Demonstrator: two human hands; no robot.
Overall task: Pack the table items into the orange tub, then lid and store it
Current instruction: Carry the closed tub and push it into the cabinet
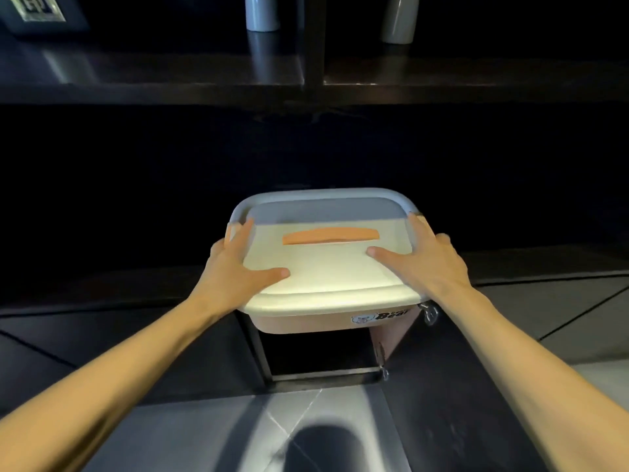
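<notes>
You had the orange tub (306, 324) closed, cream lid (326, 270) on, orange handle (330, 236) flat at the lid's centre. Left hand (238, 267) gripped the lid's 9 o'clock edge, right hand (425, 264) the 3 o'clock edge: thumbs lay on top, fingers (243, 233) wrapped over the rim. Tub was at the dark bay's mouth under the shelf (153, 73), above the tiled floor (204, 430). Two pale vases (262, 11) stood at 12 o'clock.

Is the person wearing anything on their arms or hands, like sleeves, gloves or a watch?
No. The left arm and right arm are bare as far as the picture shows, with no sleeves. The left hand and right hand have no gloves, and I can see no rings, watch or bracelet.
</notes>
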